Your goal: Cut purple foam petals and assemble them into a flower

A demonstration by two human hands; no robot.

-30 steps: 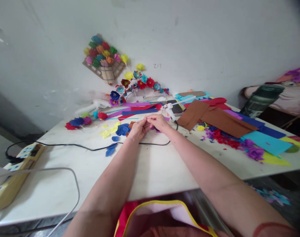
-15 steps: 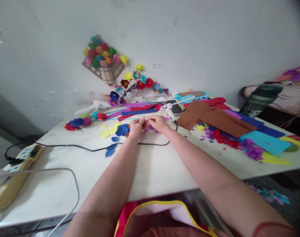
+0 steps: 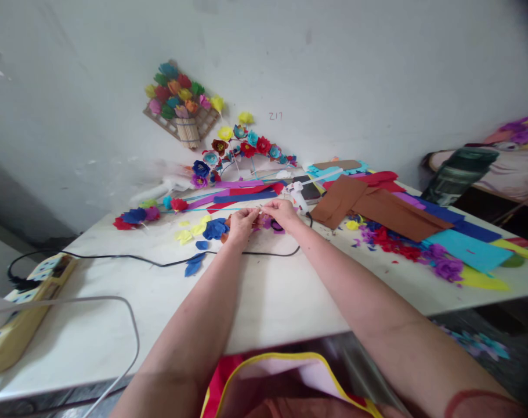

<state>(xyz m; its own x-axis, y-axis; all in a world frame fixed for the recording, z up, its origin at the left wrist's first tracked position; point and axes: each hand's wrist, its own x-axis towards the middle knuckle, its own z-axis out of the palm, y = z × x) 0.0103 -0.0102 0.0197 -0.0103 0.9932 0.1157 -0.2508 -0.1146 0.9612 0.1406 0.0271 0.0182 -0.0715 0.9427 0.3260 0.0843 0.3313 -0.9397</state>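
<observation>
Head view is looking down on the white table (image 3: 264,302), where both hands are meeting at the far side. The left hand (image 3: 240,224) and the right hand (image 3: 282,212) are each pinching a small paper flower piece (image 3: 264,221) between fingertips, just above the tabletop, beside the blue paper flower (image 3: 214,229). The risk as I'm judging it: thin paper tearing or crumpling if the fingers are pulling apart too hard. The glue gun (image 3: 297,195) is lying just beside the right hand, so a knuckle could be brushing its nozzle, and the black cable (image 3: 159,263) under the forearms could be snagging.
</observation>
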